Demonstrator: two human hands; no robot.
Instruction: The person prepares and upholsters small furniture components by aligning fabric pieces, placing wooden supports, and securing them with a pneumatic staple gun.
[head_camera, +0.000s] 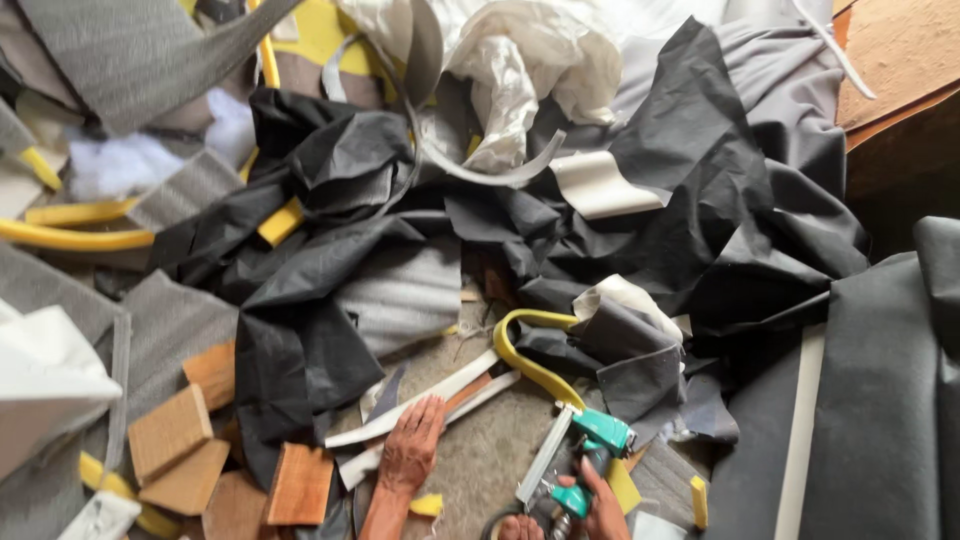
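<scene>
My left hand (412, 440) lay flat and open on the floor (480, 455), fingers spread, the fingertips touching a long white strip (420, 398) that ran slantwise across the bare patch of floor. It held nothing. My right hand (600, 505) was down at the bottom edge of the view, closed around a green-handled staple gun (588, 450); part of that hand was cut off by the edge, but the fingers were wrapped on the tool's grip. The gun's pale metal magazine (545, 458) slanted down to the left, just beside my left hand but apart from it. A yellow hose (520, 355) curled up from the gun's top end and looped back toward the heap.

All around lay scraps. Crumpled black fabric (300, 330) spread across the middle, with grey ribbed cloth (400, 290) showing under it. Small wooden blocks (170, 430) sat to the left of my left hand, near a yellow foam strip (70, 238) farther up. White crumpled sheeting (520, 60) lay at the top, and a dark grey panel (880, 400) filled the right side.
</scene>
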